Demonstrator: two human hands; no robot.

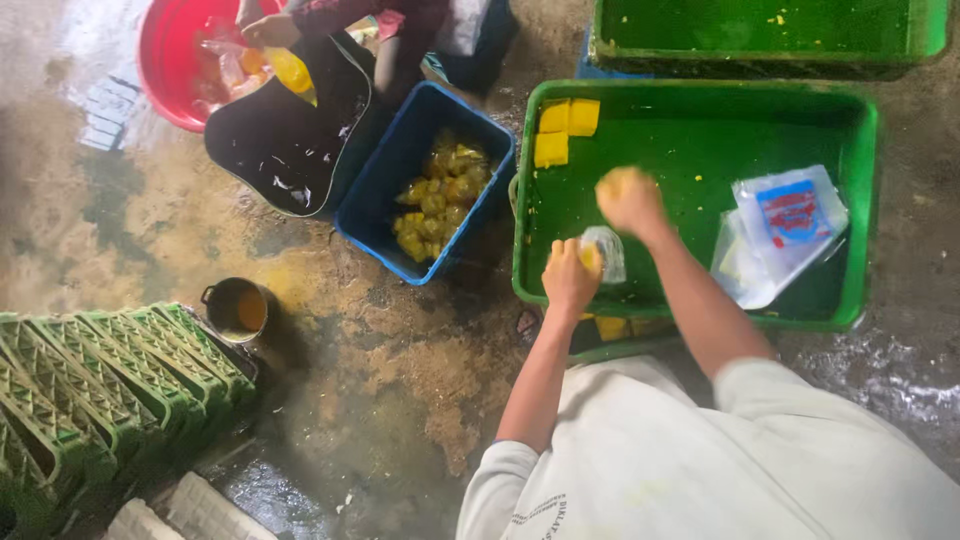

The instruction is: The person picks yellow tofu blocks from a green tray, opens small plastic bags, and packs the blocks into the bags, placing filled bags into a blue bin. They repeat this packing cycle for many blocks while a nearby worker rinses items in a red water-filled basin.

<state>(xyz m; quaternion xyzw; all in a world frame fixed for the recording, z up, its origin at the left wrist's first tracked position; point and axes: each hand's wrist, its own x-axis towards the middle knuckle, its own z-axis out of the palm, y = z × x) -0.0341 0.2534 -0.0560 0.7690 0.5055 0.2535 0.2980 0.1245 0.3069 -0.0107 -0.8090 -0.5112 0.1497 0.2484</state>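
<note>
My left hand (568,277) grips a small clear plastic bag (604,251) at the near edge of a green crate (690,120). Something yellow shows inside the bag by my fingers. My right hand (628,199) is closed on a yellow block, blurred, just above and right of the bag. Three yellow blocks (562,130) lie in the crate's far left corner. A stack of clear plastic bags with a red and blue print (785,222) lies at the crate's right side.
A blue crate (400,150) left of the green one holds several bagged yellow pieces. Another person's hands (265,30) hold a yellow bag over a black tray and red basin (160,60). A small pot (238,308), stacked green crates (100,380) and a second green crate (770,30) stand around on the wet floor.
</note>
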